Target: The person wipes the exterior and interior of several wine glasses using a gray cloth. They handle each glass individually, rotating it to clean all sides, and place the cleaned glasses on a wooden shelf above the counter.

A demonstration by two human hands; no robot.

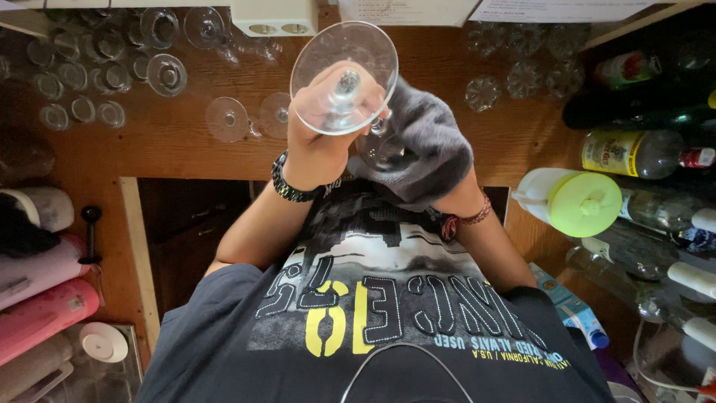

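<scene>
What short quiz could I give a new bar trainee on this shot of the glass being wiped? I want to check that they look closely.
1. True or false: the left hand grips the stemmed glass down by its foot.
2. What is wrapped over the right hand and around the glass's bowl? A) a grey cloth B) a yellow sponge C) a paper towel
3. What colour is the lid of the white jug lying at the right?

Key: 1 true; 2 A; 3 yellow-green.
</scene>
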